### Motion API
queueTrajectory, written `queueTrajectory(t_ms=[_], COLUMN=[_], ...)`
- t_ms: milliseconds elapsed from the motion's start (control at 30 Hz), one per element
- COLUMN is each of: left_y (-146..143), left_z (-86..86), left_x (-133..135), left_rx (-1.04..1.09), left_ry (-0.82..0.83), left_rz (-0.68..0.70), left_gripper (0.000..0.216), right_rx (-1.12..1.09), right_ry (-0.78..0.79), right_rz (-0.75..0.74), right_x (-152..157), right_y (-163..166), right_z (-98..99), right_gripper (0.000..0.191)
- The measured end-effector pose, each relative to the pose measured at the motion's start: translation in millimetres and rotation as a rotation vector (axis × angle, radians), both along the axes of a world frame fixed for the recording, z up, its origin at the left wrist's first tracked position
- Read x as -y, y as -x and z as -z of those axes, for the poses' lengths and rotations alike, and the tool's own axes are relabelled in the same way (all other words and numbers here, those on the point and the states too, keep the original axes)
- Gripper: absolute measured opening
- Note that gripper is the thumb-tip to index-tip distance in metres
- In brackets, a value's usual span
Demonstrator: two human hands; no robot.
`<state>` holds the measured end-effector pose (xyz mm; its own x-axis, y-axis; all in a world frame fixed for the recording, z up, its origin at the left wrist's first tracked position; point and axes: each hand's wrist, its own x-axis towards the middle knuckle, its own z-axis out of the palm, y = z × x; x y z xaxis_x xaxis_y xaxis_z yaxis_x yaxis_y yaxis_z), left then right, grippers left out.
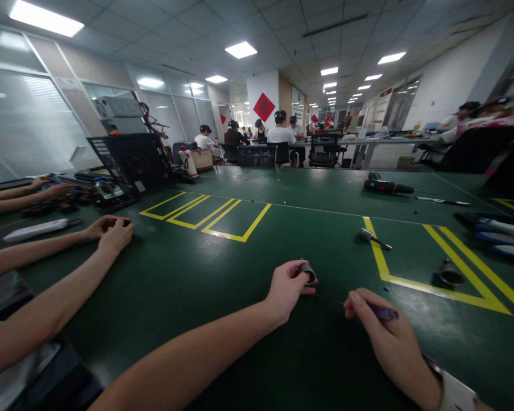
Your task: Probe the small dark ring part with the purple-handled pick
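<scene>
My left hand (288,288) is closed round a small hollow metal cylinder (309,273), its open end turned toward the right. To the right of it, my right hand (379,328) grips a slim tool with a purple handle, apparently a screwdriver (383,312). Its thin dark shaft points left toward my left hand; whether the tip touches anything is too faint to tell. Another metal cylinder (449,273) rests inside the yellow-taped area on the right. A metal piece with a rod (373,238) lies across the tape's left edge. A tiny dark part (386,289) sits near my right hand.
On the green table (223,268), a power drill (388,185) and a thin metal tool (443,201) lie at the back right. Blue-and-white items (505,237) are at the right edge. Co-workers' hands (113,231) work at the left, near a black computer case (132,162).
</scene>
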<state>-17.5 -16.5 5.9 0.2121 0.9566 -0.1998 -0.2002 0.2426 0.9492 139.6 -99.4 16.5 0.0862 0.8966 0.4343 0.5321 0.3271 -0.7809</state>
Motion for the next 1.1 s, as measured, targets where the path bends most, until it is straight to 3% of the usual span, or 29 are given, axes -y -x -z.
queueTrajectory(t_ms=[300, 633, 900, 1100], left_y=[0.0, -0.1, 4.2, 7.7], left_z=[3.8, 3.9, 0.1, -3.2], left_x=[-1.8, -2.8, -3.3, -3.1], left_rx=[-0.02, -0.038, -0.002, 0.053], left_ry=[0.0, 0.012, 0.05, 0.048], left_rz=[0.051, 0.071, 0.076, 0.112], left_gripper=[0.03, 0.03, 0.038, 0.032], right_rx=[0.005, 0.009, -0.058, -0.041], right_ry=[0.16, 0.176, 0.069, -0.055], right_rz=[-0.014, -0.019, 0.036, -0.04], right_x=[-5.4, -6.5, -3.6, -1.3], right_y=[1.7, 2.2, -0.8, 1.3], right_z=[3.6, 4.0, 4.1, -0.8], right_gripper=[0.04, 0.04, 0.036, 0.024])
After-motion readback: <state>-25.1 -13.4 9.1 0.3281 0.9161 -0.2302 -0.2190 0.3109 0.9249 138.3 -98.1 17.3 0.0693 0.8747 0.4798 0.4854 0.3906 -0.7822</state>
